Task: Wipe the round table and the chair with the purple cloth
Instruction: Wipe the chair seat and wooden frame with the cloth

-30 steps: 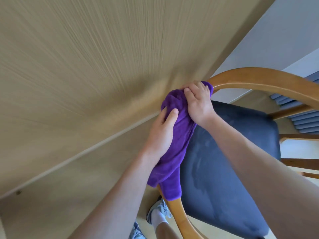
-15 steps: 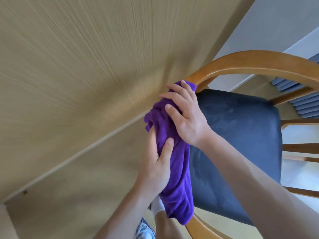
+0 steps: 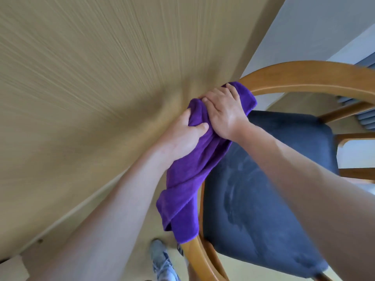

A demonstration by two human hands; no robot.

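The purple cloth [image 3: 188, 179] is draped over the curved wooden rail of the chair [image 3: 308, 76], hanging down along its left side. My left hand [image 3: 184, 134] grips a bunched fold of the cloth from the left, thumb curled over it. My right hand [image 3: 223, 110] lies on top of the cloth where it wraps the rail, fingers bent over the wood. The chair's dark blue padded seat [image 3: 263, 189] shows pale streaks. No round table can be made out in this view.
A large beige wood-grain surface [image 3: 91, 78] fills the left and top, its edge right beside the chair rail. My shoe [image 3: 162, 262] stands on the floor below. A pale wall [image 3: 324, 27] and blue slats [image 3: 365, 118] lie at the right.
Both hands slid down the rail with the cloth, then moved back up toward its top. My left hand now grips the cloth closer to my right hand.
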